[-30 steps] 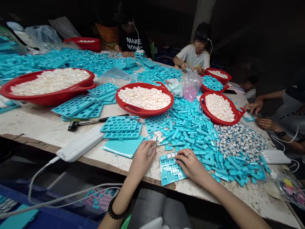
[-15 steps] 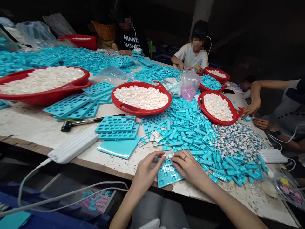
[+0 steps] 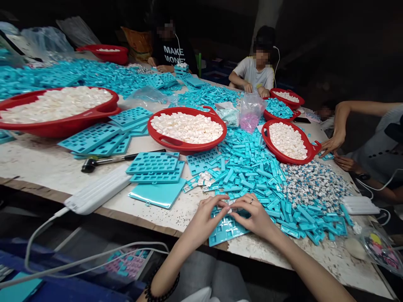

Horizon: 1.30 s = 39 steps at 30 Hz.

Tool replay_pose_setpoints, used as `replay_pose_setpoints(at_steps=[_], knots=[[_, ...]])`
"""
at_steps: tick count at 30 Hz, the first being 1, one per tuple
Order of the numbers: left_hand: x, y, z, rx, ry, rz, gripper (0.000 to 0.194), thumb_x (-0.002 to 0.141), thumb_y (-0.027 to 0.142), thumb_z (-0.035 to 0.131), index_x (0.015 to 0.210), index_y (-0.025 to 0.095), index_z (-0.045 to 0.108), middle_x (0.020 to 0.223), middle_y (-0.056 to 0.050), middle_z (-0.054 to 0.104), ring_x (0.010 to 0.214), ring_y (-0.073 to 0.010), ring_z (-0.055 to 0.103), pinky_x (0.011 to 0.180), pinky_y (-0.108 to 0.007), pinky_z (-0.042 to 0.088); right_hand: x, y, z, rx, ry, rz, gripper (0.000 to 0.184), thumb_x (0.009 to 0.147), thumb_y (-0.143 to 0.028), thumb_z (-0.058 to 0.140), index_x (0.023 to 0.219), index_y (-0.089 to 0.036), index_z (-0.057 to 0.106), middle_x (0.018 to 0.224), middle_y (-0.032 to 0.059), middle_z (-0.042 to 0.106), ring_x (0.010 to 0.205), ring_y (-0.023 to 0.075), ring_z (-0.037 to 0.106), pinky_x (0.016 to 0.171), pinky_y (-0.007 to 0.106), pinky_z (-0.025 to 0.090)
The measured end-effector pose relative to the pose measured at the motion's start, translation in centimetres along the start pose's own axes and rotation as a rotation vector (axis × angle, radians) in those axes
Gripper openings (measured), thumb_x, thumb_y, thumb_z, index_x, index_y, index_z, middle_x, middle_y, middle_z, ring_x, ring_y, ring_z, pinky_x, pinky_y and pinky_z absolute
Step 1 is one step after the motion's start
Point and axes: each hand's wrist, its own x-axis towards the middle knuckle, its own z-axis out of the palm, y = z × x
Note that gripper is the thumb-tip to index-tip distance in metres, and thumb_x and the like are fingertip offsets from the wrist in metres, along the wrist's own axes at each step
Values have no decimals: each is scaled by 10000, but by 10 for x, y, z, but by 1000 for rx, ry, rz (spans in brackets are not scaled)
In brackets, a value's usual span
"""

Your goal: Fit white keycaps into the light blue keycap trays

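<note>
Blue tray on the worktop, on the near side of the middle red basin.
Also before the basin, the left hand and right hand pinch a small white piece between their fingertips; loose blue pieces heap to the basin's right, a hammer lies front left.

Grid tray: is lying at the near edge of the table, beneath the left hand and right hand.
Small piece: is sitting between their fingertips.
Parts heap: is lying behind the grid tray, between the middle basin and right basin.
Hammer: is lying left of the stacked trays, behind the power strip.
Left basin: is standing behind the hammer.
</note>
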Motion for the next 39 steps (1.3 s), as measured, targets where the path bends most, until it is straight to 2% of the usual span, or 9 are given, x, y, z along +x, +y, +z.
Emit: replay_pose_setpoints(at_steps=[3,6,9,11,14,22,32,39], knots=[[-5,-6,3,148,102,136,195,973,353,555,1098,259,672,1170,-44,700,1164,-249,597,1015,-414,447,1,1,-2,-45,-1,37,117,917,-275,682,1028,-247,707,954,45,705,937,225,608,891,426,466],[-12,-19,6,278,151,334,160,977,265,562,1075,253,687,1133,-32,726,1141,-232,608,1038,-432,435,1,3,-2,-68,-32,58,124,904,-291,705,1021,-259,728,951,46,695,944,230,583,883,419,461],[-20,-31,8,386,174,506,283,978,199,556,1240,263,643,1174,-27,729,1160,-220,612,1097,-470,401,-1,4,-1,-98,-48,59,118,903,-290,711,1012,-261,746,943,43,693,926,219,577,889,413,443],[-23,-34,9,446,171,560,389,981,180,542,1355,282,578,1221,-27,715,1187,-215,607,1116,-479,402,-2,3,0,-127,-49,59,108,917,-289,696,1004,-266,755,933,41,693,911,211,578,896,416,428],[-25,-32,9,507,148,589,471,982,163,521,1434,293,512,1253,-34,704,1203,-216,606,1115,-481,432,-4,0,2,-169,-38,68,108,923,-273,687,1002,-274,761,918,42,689,906,213,577,884,413,411],[-25,-23,4,556,53,624,542,977,134,485,1505,236,420,1313,-74,671,1210,-225,616,1126,-499,454,-2,-4,3,-149,-22,80,113,884,-205,725,981,-252,757,910,30,693,907,214,579,852,394,381],[-26,-26,7,515,59,607,622,977,110,467,1556,269,304,1333,-56,656,1243,-215,591,1149,-519,420,-3,3,1,-81,-21,61,96,878,-208,728,967,-243,735,910,20,683,892,203,600,857,388,378],[-30,-27,2,590,-41,589,642,985,258,501,1576,266,252,1433,-59,584,1328,-264,526,1173,-541,365,-3,1,3,-17,-16,108,110,881,-177,691,966,-241,718,881,12,670,887,197,611,878,391,402]])
